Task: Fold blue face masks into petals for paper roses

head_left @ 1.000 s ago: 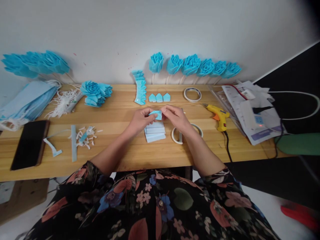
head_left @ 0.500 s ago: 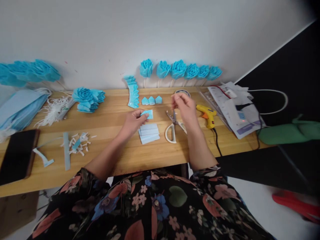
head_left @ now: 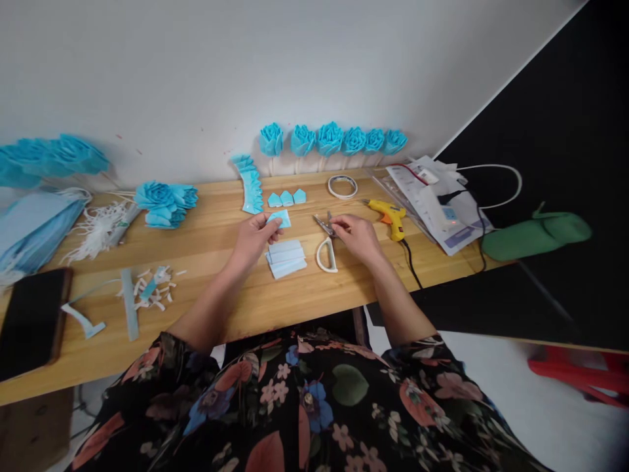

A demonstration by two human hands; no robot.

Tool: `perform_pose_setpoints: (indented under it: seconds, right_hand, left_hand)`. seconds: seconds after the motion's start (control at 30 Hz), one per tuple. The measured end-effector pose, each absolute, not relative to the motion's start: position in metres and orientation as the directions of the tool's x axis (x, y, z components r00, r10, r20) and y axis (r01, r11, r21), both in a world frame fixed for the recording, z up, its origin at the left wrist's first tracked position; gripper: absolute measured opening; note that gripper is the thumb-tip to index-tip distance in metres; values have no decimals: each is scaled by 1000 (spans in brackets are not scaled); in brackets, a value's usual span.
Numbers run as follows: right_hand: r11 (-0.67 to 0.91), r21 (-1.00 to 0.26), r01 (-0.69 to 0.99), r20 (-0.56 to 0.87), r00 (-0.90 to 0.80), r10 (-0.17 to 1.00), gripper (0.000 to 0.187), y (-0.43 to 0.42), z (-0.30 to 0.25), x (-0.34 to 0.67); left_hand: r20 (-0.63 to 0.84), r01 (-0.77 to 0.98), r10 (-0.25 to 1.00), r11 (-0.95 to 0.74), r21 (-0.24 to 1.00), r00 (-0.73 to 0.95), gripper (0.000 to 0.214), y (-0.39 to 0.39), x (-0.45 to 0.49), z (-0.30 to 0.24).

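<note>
- Head view; landmark: stack of blue strips [head_left: 285, 257] on table [head_left: 221, 295].
- Left hand [head_left: 253, 237] just left of stack, thumb and fingers pinched on folded blue piece [head_left: 279, 218], held just beyond stack's far edge.
- Right hand [head_left: 358, 237] right of stack, curled over scissors [head_left: 323, 225]. One white handle loop visible, other hidden under palm. Gripping or only resting: cannot tell.
- Glue gun [head_left: 388, 215] farther right of stack.
- Phone [head_left: 27, 321] far left of stack, cut off by frame edge.
- Scraps [head_left: 150, 288] left of stack, too small to sort.
</note>
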State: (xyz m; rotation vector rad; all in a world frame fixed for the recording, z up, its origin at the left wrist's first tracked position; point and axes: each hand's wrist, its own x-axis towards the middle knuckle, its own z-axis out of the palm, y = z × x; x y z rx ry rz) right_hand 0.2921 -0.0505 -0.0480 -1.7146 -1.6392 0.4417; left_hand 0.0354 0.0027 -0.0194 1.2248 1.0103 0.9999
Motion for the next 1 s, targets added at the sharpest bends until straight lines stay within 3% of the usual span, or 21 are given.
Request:
perform_pose_setpoints:
  seconds: [0.3,0.53,0.8,0.9,1.0]
  right_hand:
    - [72,-520,851,291,97,952,15,-43,-45,275]
    - [-18,-649,761,228,217,949,15,-37,-57,276]
    - [-14,-882,470,164,336,928,16,-35,-58,279]
    - [73,-889,452,251,348,903,19,-43,-50,271]
    - [279,-770,574,496,263,827,18,-52,-37,258]
  left_hand:
    - [-46,-39,961,58,998,272,22,3,33,-19]
    - [-49,-42,954,65,997,296,20,3,33,-20]
    - [-76,-25,944,88,996,321,21,3,34,-19]
    - [-110,-30,936,127,991,335,22,2,35,-19]
    - [-159,-16,920,176,984,359,21,1,36,-19]
